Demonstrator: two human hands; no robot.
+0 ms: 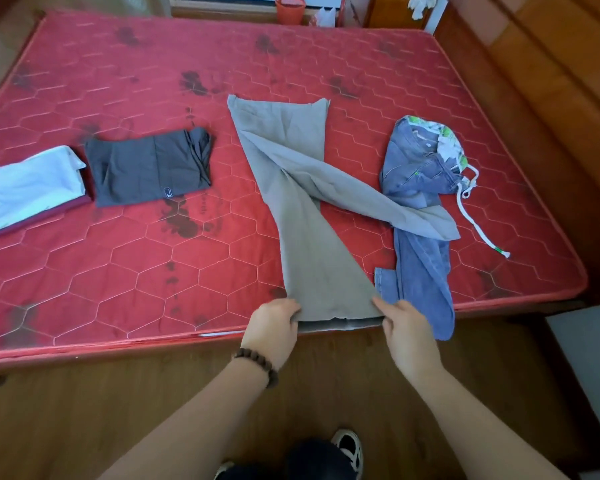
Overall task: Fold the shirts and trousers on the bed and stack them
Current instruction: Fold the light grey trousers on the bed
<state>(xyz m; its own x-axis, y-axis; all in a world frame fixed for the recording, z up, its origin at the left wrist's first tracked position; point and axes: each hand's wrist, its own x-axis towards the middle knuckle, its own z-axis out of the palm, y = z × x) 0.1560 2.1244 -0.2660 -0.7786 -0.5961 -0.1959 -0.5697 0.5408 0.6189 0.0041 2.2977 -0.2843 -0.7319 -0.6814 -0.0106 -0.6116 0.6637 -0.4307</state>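
At the bed's (pixel 84 299) near edge, my left hand (pixel 272 329) and right hand (pixel 407 332) pinch the hem corners of the limp, light khaki trousers (pixel 312 216), which will likely sag unless held wide.

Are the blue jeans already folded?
No, the blue jeans lie crumpled and spread out on the bed, with one leg of the khaki trousers draped across them.

Bare mattress (pixel 222 265) left of khaki trousers (pixel 312 216); jeans (pixel 420 237) crowd right
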